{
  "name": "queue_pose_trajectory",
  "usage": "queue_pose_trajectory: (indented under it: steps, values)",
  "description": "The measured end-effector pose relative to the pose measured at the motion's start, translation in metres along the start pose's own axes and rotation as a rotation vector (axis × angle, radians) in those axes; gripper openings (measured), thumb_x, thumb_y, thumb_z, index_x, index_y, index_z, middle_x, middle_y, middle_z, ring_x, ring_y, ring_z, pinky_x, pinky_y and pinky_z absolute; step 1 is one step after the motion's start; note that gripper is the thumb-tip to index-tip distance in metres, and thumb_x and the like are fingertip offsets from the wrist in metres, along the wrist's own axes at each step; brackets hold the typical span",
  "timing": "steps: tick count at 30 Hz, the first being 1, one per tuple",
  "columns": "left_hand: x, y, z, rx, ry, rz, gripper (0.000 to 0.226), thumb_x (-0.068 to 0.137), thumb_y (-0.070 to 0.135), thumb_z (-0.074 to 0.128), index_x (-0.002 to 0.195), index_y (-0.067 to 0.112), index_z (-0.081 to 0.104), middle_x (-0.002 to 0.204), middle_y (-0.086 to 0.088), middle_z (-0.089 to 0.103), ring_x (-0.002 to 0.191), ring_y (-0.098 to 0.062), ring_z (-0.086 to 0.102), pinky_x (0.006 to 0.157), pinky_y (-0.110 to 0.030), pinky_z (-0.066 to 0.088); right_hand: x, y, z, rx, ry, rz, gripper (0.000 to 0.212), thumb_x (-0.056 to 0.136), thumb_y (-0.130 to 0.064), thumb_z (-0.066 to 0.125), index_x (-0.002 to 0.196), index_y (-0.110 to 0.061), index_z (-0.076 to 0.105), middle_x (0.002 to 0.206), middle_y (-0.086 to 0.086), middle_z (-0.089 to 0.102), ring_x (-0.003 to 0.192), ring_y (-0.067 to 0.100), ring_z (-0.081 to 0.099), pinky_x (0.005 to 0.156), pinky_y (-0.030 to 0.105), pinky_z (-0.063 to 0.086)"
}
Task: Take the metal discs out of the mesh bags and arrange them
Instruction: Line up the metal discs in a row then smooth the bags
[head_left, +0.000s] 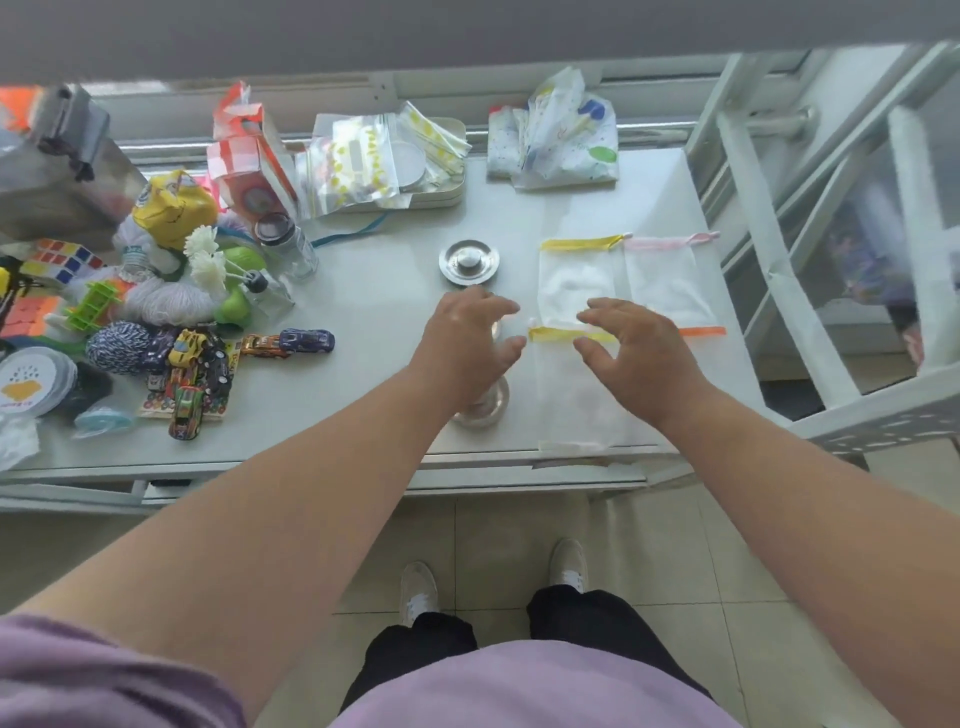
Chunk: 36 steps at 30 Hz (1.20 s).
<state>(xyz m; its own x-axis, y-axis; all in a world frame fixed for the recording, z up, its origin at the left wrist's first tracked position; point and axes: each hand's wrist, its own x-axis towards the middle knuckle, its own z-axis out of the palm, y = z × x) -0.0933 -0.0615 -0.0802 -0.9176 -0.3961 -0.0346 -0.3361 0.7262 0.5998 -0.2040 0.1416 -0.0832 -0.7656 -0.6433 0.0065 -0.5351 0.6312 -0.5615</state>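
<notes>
We see both hands held over the white counter (363, 291) with fingers spread and loosely curled, gripping nothing: the left hand (464, 340) hovers above a metal disc (480, 408) that shows only partly beneath its wrist, and the right hand (635, 349) hovers over the yellow-trimmed mesh bag (571, 395) lying flat near the counter's front edge. Another metal disc (468, 262) sits alone farther back, just ahead of the left fingertips, while three more flat mesh bags (576, 280) with yellow, pink and orange trims lie beside and behind the right hand. We cannot tell whether either hand touches what lies under it.
</notes>
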Motion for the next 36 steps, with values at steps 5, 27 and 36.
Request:
queue_pose_trajectory:
  steps: [5,27,36]
  values:
    - [0.048,0.038,0.023,0.154,-0.115,0.030,0.041,0.104,0.036,0.060,0.144,0.028,0.065,0.144,0.000,0.061,0.141,-0.022,0.051,0.111,-0.036,0.042,0.044,0.045,-0.014,-0.126,-0.032,0.071,0.037,0.097,-0.029,0.066,0.133,-0.021,0.070,0.151,0.007,0.059,0.142,0.024,0.049,0.119,0.041,0.033]
    - [0.101,0.029,0.052,0.377,-0.142,0.124,0.033,0.103,0.031,0.062,0.119,0.006,0.076,0.129,-0.011,0.064,0.126,-0.030,0.059,0.109,-0.041,0.047,0.081,0.064,-0.007,-0.277,-0.163,-0.003,0.035,0.103,-0.034,0.054,0.134,-0.025,0.066,0.153,0.004,0.055,0.154,0.020,0.031,0.117,0.045,0.027]
    - [0.109,0.092,0.087,0.185,-0.217,0.299,0.044,0.098,0.040,0.072,0.138,0.023,0.072,0.142,0.000,0.066,0.137,-0.023,0.054,0.113,-0.039,0.046,0.049,0.100,-0.040,-0.156,0.021,0.319,0.049,0.099,-0.035,0.061,0.147,-0.022,0.057,0.160,0.012,0.046,0.152,0.026,0.035,0.122,0.046,0.030]
